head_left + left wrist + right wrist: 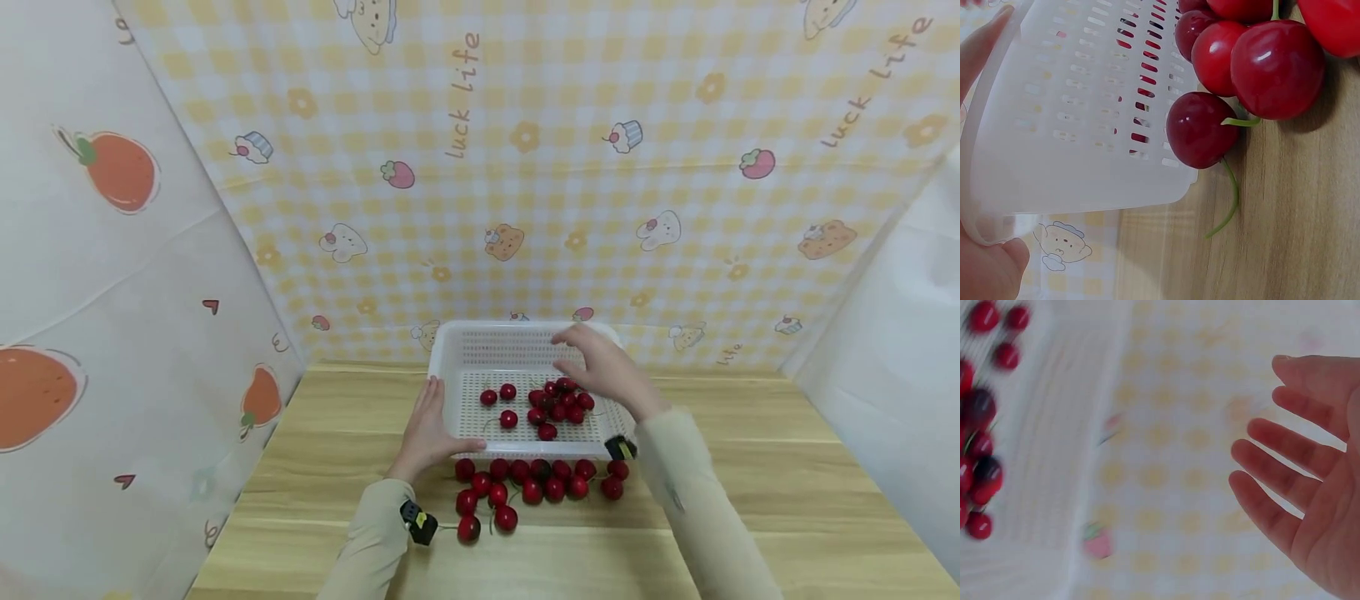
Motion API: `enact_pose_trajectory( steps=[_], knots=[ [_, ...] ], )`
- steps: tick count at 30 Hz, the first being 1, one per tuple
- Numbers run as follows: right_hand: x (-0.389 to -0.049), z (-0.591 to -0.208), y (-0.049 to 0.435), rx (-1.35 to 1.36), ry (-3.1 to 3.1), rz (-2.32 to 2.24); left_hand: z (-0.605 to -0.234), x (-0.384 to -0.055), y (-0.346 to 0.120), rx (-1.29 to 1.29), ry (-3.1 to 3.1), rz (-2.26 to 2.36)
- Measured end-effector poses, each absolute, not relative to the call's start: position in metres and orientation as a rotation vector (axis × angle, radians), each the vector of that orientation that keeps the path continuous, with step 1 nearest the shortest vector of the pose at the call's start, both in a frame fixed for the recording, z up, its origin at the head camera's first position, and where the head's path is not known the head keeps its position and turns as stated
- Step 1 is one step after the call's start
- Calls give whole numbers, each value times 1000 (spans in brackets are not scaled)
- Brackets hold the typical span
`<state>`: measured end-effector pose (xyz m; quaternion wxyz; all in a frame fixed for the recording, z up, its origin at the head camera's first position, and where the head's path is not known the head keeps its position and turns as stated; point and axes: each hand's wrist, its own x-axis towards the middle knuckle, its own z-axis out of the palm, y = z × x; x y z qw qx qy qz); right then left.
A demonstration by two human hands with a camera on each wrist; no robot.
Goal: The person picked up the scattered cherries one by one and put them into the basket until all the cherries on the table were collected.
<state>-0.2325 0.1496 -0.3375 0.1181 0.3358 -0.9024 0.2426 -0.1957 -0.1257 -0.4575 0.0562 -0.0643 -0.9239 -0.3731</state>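
Observation:
A white perforated plastic basket (525, 450) stands on the table with several dark red cherries (507, 419) inside, most clustered on its right side. My left hand (433, 429) rests at the basket's front left corner, its fingers along the left rim and the thumb along the front rim. In the left wrist view, the thumb (982, 47) and a fingertip (1015, 255) touch the rim. Above the right part of the basket, my right hand (600, 362) is raised with fingers spread and nothing in them. The right wrist view shows its palm side (1329, 506).
More cherries (506, 519), some with green stems, lie on the wooden table (337, 467) in front of the basket. A yellow checked cloth (525, 208) hangs right behind it. Pale sheets stand at the left (150, 292) and right (900, 358).

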Motion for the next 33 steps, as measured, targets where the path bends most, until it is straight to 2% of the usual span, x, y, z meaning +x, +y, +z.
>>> enact_pose_trajectory(
  steps=[3,7,12,21,33],
  knots=[
    [-190,-343,142,1110,-2480,703,-456,-195,-127,-201,-2798,-1126],
    [-146,-372,130,1211,-2473,647,-453,-193,-130,-193,-2800,-1118],
    [-114,-416,120,1212,-2689,597,-451,-192,-130,-185,-2809,-1127],
    [-117,-474,130,960,-2689,370,-452,-192,-127,-220,-2783,-1136],
    [-133,-494,147,849,-2747,392,-452,-192,-124,-231,-2781,-1148]
  ],
)
